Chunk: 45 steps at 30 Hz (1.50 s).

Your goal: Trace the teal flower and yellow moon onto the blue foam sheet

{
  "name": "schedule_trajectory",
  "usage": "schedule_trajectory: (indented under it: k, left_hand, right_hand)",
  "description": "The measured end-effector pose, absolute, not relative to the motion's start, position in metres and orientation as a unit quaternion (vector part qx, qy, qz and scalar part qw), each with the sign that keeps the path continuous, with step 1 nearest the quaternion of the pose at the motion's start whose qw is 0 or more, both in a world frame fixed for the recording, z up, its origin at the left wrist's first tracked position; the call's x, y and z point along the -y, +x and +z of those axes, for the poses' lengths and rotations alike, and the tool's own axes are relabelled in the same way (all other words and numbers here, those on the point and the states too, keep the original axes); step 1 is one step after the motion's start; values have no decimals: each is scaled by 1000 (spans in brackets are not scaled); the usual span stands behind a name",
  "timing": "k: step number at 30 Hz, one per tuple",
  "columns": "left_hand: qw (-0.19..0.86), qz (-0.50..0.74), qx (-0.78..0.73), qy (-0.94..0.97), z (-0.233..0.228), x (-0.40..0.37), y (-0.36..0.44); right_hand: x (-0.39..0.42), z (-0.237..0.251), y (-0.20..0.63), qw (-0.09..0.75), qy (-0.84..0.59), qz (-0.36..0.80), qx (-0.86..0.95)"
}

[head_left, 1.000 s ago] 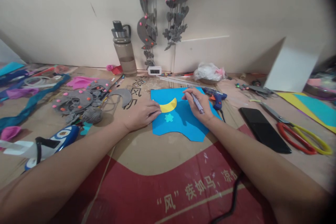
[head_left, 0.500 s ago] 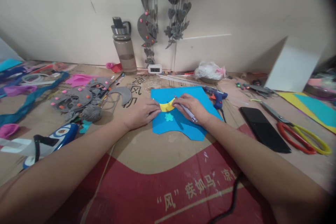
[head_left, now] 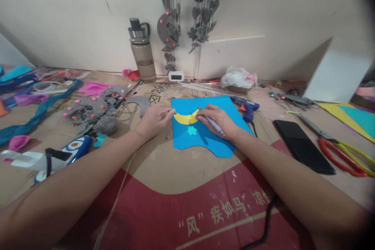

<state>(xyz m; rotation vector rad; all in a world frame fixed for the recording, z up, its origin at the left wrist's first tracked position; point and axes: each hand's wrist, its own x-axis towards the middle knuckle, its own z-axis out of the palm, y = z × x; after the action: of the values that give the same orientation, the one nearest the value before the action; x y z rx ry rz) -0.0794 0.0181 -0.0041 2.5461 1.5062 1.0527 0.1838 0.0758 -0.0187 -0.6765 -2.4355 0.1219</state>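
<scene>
My right hand (head_left: 217, 120) grips a pen (head_left: 213, 123) and presses the yellow crescent's (head_left: 185, 118) right tip; my left hand (head_left: 154, 118) pinches its left tip. It lies on the blue sheet (head_left: 205, 133), bare cardboard (head_left: 164, 164) open below, glue gun (head_left: 247, 108) just beyond the right edge.

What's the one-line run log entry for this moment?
left hand: pinching yellow crescent tip | right hand: holding pen, fingertips on crescent | crescent on blue sheet

Water bottle (head_left: 143, 54), phone (head_left: 303, 145) and scissors (head_left: 342, 148) lie around.
</scene>
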Motion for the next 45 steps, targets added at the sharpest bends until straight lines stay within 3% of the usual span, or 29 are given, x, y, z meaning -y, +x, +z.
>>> schedule_trajectory:
  k: [7,13,16,25,45]
  left_hand:
    - [18,238,-363,901,-8,-17,-71]
    - [6,230,-356,906,-6,-18,-71]
    - [3,231,-355,906,-5,-17,-71]
    - [4,236,-361,902,-9,-19,-72]
    - [7,241,-361,901,-9,-19,-72]
  right_hand:
    - [-71,-12,183,294,-263,64,917]
    - [-69,-6,189,425,-337,77,836]
    - [-70,-7,191,449,-357,76,815]
    - [-72,-10,183,320,-315,34,893]
    - [-75,-12,184,286,-314,20,905]
